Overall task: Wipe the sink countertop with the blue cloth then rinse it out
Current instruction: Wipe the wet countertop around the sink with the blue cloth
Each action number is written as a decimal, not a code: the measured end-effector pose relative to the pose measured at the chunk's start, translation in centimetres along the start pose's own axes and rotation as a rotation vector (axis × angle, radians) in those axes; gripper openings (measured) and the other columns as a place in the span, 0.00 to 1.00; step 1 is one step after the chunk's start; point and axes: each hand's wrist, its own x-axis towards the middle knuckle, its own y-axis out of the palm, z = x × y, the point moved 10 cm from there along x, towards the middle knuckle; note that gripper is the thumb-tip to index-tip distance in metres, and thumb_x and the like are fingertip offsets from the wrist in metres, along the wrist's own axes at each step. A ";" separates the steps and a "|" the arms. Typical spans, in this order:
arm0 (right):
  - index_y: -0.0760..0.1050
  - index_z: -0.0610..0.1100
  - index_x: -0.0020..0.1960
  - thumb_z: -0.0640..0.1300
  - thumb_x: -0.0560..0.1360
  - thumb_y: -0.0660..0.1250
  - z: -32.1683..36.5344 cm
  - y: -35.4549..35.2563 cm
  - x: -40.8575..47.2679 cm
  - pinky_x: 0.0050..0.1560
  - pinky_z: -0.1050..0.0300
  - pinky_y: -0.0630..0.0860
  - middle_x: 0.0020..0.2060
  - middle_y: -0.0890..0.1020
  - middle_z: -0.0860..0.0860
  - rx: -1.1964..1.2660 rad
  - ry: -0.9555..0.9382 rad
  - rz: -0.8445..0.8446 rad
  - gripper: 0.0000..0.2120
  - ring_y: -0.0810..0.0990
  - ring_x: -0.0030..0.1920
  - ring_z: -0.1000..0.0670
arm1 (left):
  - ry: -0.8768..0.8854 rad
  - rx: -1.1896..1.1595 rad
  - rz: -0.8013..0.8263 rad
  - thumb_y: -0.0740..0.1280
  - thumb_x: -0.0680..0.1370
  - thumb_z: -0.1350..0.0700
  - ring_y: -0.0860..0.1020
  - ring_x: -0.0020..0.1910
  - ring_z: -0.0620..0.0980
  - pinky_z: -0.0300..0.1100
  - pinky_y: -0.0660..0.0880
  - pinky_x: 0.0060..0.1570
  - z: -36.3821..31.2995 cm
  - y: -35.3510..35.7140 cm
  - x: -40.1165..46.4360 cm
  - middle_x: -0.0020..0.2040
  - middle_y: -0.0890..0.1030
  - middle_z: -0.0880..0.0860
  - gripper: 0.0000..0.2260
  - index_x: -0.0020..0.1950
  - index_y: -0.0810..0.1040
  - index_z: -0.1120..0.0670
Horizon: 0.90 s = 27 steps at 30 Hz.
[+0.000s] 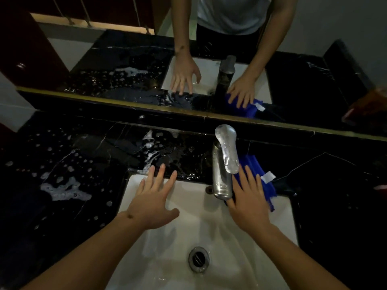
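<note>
Blue cloth (265,181) lies bunched on the black surface (326,185) just right of the faucet (223,174), at the far right corner of the sink (280,208), one edge trailing over the white rim. The right hand (250,204) presses down on it with straight, spread fingers — flat on the fabric rather than curled round it, which suits pushing the cloth along the stone. A small white tag (269,177) sticks out from the cloth's far side.

The left hand (151,203) is released too, fingers splayed, fingertips at the far rim of the sink where white ceramic meets the dark stone; it looks like a brace for balance while the other hand works, though whether it bears weight I cannot tell.

Left of the sink the surface is glossy black marble with thin pale veins, wet and dotted with beads of water and patches of white foam (62,190) — so a good stretch is probably not yet wiped. The side under the cloth looks drier and cleaner.

The sink is a smooth white rectangular bowl with a round metal drain (199,258) near its middle. The faucet is a dull, spotted metal column with a flat paddle lever (227,147) on top. No water can be seen running from it, so the rinse seems not yet begun. A mirror (314,59) behind a brass-coloured strip repeats the hands and cloth.
</note>
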 end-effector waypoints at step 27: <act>0.53 0.48 0.81 0.50 0.85 0.55 -0.8 -2.7 10.7 0.80 0.48 0.49 0.81 0.53 0.46 -0.026 -0.591 0.263 0.27 0.50 0.81 0.44 | -0.052 0.120 0.088 0.62 0.73 0.35 0.28 0.76 0.54 0.54 0.41 0.76 -0.3 -1.1 0.1 0.77 0.27 0.50 0.45 0.72 0.27 0.37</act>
